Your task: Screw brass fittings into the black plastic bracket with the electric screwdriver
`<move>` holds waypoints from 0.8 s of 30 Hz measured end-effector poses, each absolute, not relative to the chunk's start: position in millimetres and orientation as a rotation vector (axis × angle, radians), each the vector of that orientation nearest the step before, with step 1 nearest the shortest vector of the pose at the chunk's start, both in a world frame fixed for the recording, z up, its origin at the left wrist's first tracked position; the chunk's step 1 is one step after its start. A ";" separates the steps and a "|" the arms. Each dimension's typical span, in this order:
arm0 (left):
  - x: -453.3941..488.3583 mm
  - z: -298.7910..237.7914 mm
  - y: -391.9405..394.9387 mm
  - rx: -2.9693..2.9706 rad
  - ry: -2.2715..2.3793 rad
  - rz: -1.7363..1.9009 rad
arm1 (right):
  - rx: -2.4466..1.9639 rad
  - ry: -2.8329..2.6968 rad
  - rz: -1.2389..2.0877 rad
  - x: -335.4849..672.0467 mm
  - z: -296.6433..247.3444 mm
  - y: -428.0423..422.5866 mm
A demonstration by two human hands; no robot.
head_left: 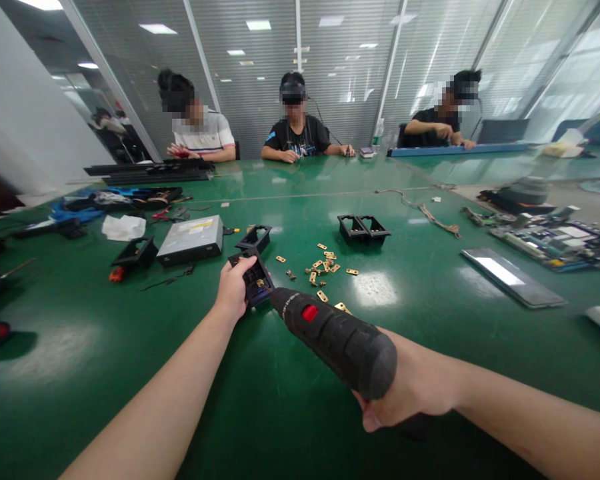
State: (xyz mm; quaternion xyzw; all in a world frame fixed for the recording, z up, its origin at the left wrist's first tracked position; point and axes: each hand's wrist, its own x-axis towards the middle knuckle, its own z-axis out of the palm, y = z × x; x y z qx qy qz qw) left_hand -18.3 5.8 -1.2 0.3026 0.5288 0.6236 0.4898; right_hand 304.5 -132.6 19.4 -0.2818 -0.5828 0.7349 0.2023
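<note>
While the left hand pins a black bracket, the right hand clasps a screwdriver (green tabletop around them lies bare).

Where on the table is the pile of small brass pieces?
In the head view, the brass pieces lie scattered mid-table, just right of the black housing that the left hand steadies, in front of a pair of black frames.

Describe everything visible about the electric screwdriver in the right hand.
The electric screwdriver is a thick black barrel, seemingly matte plastic with a textured grip, a red switch on top and faint lettering near the nose. The right hand grips its rear end. It points away, tilted down, its nose at the small black plastic frame that the left hand steadies on the green table.
</note>
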 end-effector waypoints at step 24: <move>-16.5 0.1 5.0 0.737 1.286 1.521 | -0.788 -1.661 2.002 304.1 16.8 -133.0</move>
